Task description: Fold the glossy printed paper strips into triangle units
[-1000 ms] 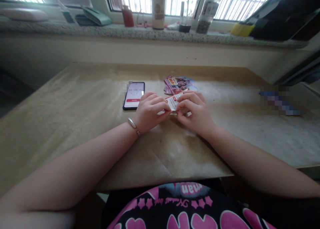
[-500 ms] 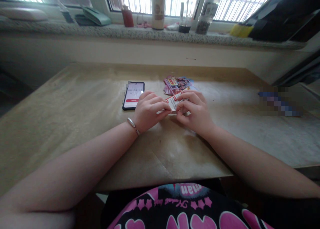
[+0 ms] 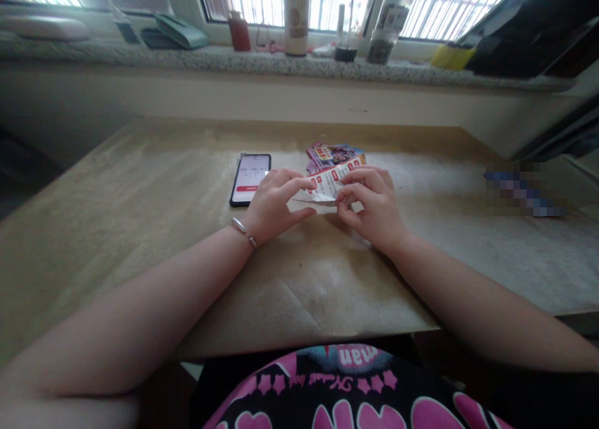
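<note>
A folded white printed paper with red marks (image 3: 327,187) is between my hands, above the middle of the table. My right hand (image 3: 372,201) pinches its right side between thumb and curled fingers. At the paper's left end is my left hand (image 3: 279,203), thumb and fingers spread apart, fingertips touching or just over the upper edge. The paper's lower edge shows separate layers. Just behind it lies a pile of colourful printed cards or leaflets (image 3: 337,155), partly covered by the paper. A phone (image 3: 248,180) with a lit screen lies left of my left hand.
The table (image 3: 163,198) has a pale brown top. A blurred blue item (image 3: 524,192) lies at its right side. Along the stone windowsill (image 3: 201,57) stand a red bottle (image 3: 239,30), a tall container (image 3: 296,17), a clear jar (image 3: 386,29) and a dark bag (image 3: 524,29).
My left thumb and fingers have parted from their pinch on the paper's left end. More of the paper's printed face shows, and my right hand has shifted slightly right.
</note>
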Demonstrator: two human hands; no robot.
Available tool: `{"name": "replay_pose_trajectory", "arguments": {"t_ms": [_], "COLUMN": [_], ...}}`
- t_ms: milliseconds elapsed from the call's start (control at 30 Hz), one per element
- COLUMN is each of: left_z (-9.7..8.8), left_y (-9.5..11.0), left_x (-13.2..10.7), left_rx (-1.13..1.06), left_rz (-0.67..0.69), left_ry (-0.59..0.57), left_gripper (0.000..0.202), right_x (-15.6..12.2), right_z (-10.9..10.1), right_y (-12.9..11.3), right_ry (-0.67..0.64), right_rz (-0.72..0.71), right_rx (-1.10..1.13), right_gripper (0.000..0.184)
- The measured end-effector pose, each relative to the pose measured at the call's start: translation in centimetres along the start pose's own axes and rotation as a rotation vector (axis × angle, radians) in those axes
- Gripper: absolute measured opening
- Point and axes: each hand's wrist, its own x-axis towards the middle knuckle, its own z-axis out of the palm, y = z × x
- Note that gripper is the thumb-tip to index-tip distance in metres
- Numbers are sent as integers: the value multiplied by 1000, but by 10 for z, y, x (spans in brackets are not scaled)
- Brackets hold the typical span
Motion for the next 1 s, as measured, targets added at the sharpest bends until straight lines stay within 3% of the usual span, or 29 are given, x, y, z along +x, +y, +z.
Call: {"name": "replay_pose_trajectory", "arguments": {"t_ms": [167, 333, 533, 767, 1000], "left_z": [6, 7, 2, -1, -1], "left_y": [-4, -8, -5, 1, 2], "left_x": [-1, -2, 0, 1, 0], "left_rx": [72, -94, -47, -96, -129], "left_rz": [-62, -90, -84, 45, 176], "left_ry": [93, 77, 128, 220, 139], "left_gripper": [21, 10, 6, 10, 17], "right_x": [0, 0, -1, -3, -6], "right_z": [0, 0, -1, 0, 7], "right_y": [1, 2, 3, 5, 13], "right_ry": [15, -13, -12, -62, -254], "right_rz": [-43, -18, -45, -10, 112], "right_rx": [2, 37, 38, -29, 72], "right_gripper": [13, 12, 10, 6, 6]}}
